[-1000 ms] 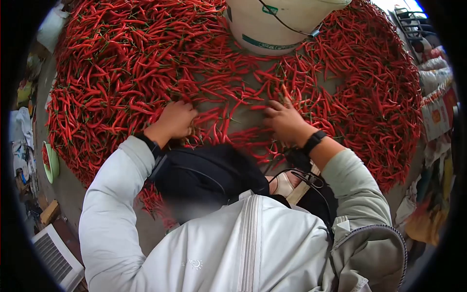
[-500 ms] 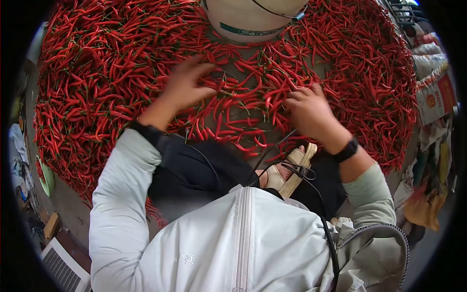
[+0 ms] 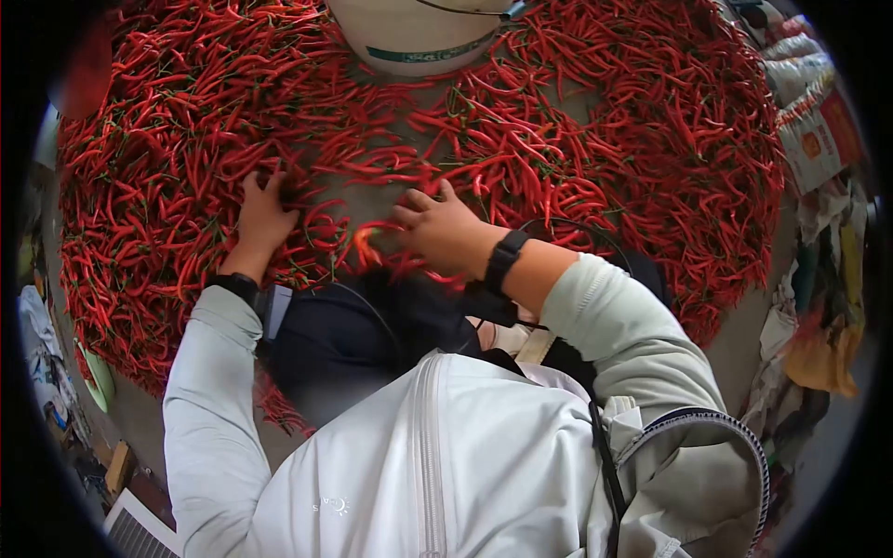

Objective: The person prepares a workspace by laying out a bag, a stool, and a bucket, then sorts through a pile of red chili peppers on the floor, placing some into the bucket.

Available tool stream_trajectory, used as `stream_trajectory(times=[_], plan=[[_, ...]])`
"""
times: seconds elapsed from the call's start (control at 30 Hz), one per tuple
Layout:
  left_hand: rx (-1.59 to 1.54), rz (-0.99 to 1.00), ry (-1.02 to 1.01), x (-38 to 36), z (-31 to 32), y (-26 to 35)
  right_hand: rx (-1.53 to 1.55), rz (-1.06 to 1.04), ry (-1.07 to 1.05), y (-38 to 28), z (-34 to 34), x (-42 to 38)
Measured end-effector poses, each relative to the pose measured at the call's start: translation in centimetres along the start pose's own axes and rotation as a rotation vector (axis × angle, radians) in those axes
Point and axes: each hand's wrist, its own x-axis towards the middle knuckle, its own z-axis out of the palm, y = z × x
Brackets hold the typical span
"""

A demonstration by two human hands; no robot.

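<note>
Red chili peppers with green stems lie in a wide spread on the floor. My left hand reaches into their left part, fingers apart and touching the peppers. My right hand is near the middle, fingers bent and spread, pointing left over a thin patch of chilies. A blurred orange-red chili is just left of its fingertips, apparently moving. The undersides of both hands are hidden, so small contacts there do not show.
A white bucket stands among the chilies at the top. Bags and a printed sack line the right edge. A green dish-like object lies at left. My dark-trousered legs are close below my hands, with a black cable over them.
My right hand has moved left to the middle; my left hand has moved left and down. Chilies in the middle have shifted, baring some floor. The view has turned slightly right.
</note>
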Motion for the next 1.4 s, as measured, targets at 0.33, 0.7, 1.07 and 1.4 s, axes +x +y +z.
stream_trajectory(times=[0.33, 0.7, 1.07, 1.4], plan=[[-0.671, 0.360, -0.358, -0.6, 3.9, 12.6, 0.182, 0.268, 0.180, 7.4, -6.5, -5.0], [-0.336, 0.208, -0.052, -2.5, 5.3, 13.2, -0.099, 0.386, 0.331, 13.1, -3.0, 2.4], [-0.042, 0.114, -0.120, -2.0, 6.1, 10.5, 0.260, 0.323, 0.296, 12.0, -8.5, -8.6], [-0.050, 0.134, -0.544, -3.2, 3.1, 13.7, 1.059, 0.580, 0.449, 9.0, -8.9, -15.0]])
